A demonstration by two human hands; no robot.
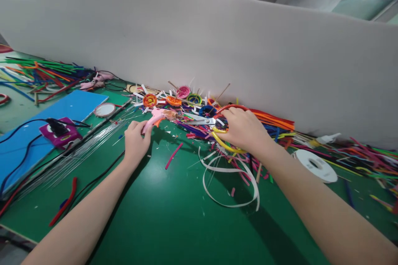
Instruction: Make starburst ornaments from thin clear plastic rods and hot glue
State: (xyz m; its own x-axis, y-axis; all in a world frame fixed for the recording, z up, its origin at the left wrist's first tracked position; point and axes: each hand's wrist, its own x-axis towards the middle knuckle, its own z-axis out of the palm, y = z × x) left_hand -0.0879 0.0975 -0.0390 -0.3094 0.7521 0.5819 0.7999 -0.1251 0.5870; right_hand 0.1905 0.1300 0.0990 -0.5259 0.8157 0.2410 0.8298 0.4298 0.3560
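The person's left hand [137, 140] has its fingers wrapped around the grip of a pink glue gun [152, 121], whose nozzle end points right, toward the scissors [203, 121]. The right hand [244, 128] grips those scissors by their red and yellow handles; the blades stand slightly apart and point left, near the nozzle, though whether they touch cannot be told. Both tools are held over the littered far part of the green surface [161, 215], just short of the coloured woven pieces [150, 100] heaped along the foot of a white partition [199, 45], which closes off the back edge. Toward the person, a broad open stretch lies between the forearms, with a short pink strip [173, 156] at its far end. Looped white strips [230, 205] take up room on the right, beside the right forearm. Leftward, thin wires [90, 145] run along the edge of a blue board [74, 105].
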